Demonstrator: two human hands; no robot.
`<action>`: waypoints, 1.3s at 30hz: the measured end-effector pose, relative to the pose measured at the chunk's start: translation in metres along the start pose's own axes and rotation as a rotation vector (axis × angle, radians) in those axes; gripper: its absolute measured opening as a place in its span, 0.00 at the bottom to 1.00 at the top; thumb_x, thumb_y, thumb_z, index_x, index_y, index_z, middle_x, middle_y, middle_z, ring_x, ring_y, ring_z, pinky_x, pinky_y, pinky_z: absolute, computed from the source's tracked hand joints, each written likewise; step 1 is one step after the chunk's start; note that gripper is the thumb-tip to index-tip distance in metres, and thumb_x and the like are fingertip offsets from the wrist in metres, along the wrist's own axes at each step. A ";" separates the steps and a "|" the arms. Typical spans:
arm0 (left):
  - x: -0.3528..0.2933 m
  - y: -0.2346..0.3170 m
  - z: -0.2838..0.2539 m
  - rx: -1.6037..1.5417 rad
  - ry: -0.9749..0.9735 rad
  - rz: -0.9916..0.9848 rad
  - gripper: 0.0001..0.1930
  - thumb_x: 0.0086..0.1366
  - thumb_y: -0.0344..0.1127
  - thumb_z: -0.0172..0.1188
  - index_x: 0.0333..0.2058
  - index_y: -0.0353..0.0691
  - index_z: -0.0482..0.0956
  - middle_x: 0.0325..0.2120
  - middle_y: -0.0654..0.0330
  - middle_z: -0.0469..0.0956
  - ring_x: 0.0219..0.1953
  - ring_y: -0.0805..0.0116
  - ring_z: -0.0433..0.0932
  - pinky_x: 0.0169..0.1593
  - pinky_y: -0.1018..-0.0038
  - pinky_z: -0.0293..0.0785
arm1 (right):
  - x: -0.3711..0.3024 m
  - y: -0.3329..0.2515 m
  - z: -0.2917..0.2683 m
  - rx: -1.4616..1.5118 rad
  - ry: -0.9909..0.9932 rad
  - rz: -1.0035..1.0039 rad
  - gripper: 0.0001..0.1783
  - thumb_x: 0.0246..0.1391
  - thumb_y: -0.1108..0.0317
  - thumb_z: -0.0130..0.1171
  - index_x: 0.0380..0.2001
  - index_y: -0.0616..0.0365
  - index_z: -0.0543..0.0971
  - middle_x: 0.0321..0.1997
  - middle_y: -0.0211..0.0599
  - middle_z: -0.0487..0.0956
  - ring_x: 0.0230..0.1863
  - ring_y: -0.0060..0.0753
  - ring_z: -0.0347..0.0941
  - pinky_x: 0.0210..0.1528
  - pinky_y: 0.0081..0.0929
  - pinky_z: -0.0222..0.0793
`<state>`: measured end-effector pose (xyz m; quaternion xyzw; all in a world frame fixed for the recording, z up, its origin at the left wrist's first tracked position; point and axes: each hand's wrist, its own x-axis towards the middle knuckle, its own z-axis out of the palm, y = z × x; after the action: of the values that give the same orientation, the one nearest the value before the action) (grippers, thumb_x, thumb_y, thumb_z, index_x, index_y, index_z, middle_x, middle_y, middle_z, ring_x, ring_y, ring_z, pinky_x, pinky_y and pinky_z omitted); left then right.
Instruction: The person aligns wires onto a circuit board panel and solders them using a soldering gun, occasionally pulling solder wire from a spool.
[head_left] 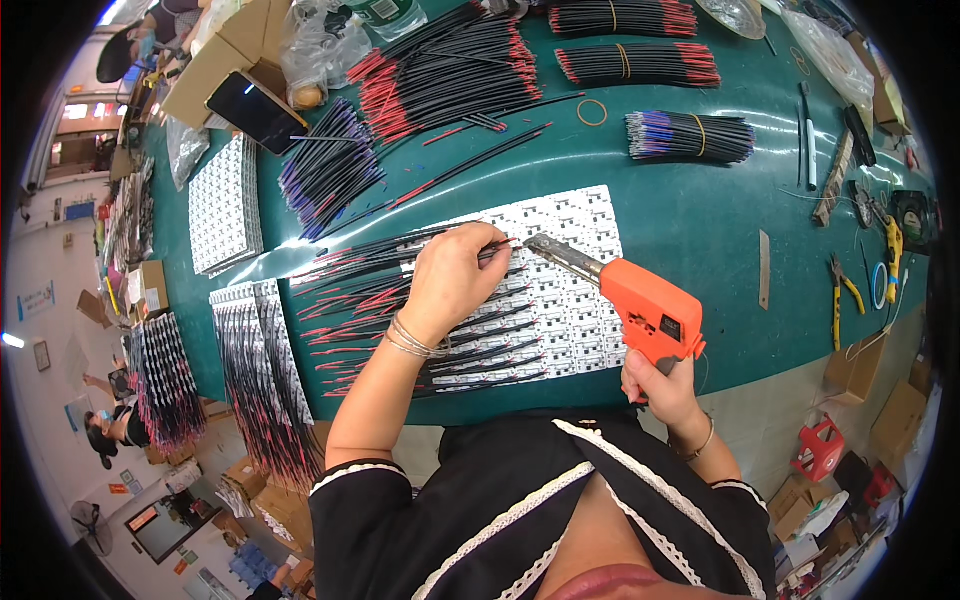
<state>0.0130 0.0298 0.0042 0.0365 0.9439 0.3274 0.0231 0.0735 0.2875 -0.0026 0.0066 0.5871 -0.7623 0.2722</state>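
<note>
Head view looks down on a green counter (700,215) where a white panel (560,290) of small circuit boards lies in front of the person. Black wires with red ends are fanned across the panel's left half, many running off its left edge.

The left hand (455,275) is closed in a pinch on one thin wire (500,247), pressing its tip down on a board near the panel's top. The right hand (660,385) is wrapped shut around the grip of an orange soldering gun (650,315), whose metal barrel (565,257) slants up and left so that its tip sits just beside the held wire's end.

The wire looks light and limp, likely to spring or drift unless pinched close to its stripped end, which is where the fingers have it. The panel seems thin, stiff and scored, so probably brittle under a hard press. The gun appears rigid and nose-heavy; the pistol grip is the safe hold, since the barrel is presumably hot.

Bundles of wires (440,75) with rubber bands lie farther back, with a phone (257,110) at the upper left and pliers (845,290) at the right. More panels with wires (262,370) lie to the left.
</note>
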 end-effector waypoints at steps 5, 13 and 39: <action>0.001 0.002 0.000 0.021 -0.018 -0.016 0.07 0.50 0.32 0.58 0.26 0.34 0.76 0.20 0.53 0.75 0.18 0.61 0.73 0.25 0.72 0.68 | 0.002 0.000 0.003 0.003 0.027 0.022 0.06 0.53 0.70 0.49 0.28 0.62 0.67 0.11 0.28 0.66 0.10 0.19 0.61 0.15 0.18 0.61; 0.001 0.002 0.001 0.051 -0.009 -0.005 0.07 0.50 0.32 0.58 0.25 0.35 0.76 0.19 0.53 0.75 0.19 0.59 0.73 0.26 0.71 0.69 | 0.000 -0.001 0.003 -0.022 0.040 -0.002 0.07 0.52 0.70 0.49 0.30 0.64 0.67 0.11 0.28 0.66 0.10 0.18 0.62 0.15 0.18 0.61; 0.002 0.003 0.002 0.160 -0.048 0.124 0.05 0.47 0.29 0.58 0.25 0.35 0.75 0.21 0.55 0.74 0.22 0.58 0.73 0.27 0.68 0.69 | -0.008 -0.002 -0.003 0.070 0.044 0.031 0.17 0.53 0.69 0.48 0.43 0.68 0.64 0.13 0.29 0.65 0.10 0.18 0.60 0.15 0.18 0.60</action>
<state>0.0110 0.0331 0.0047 0.1046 0.9622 0.2506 0.0226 0.0790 0.2935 0.0006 0.0419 0.5659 -0.7778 0.2704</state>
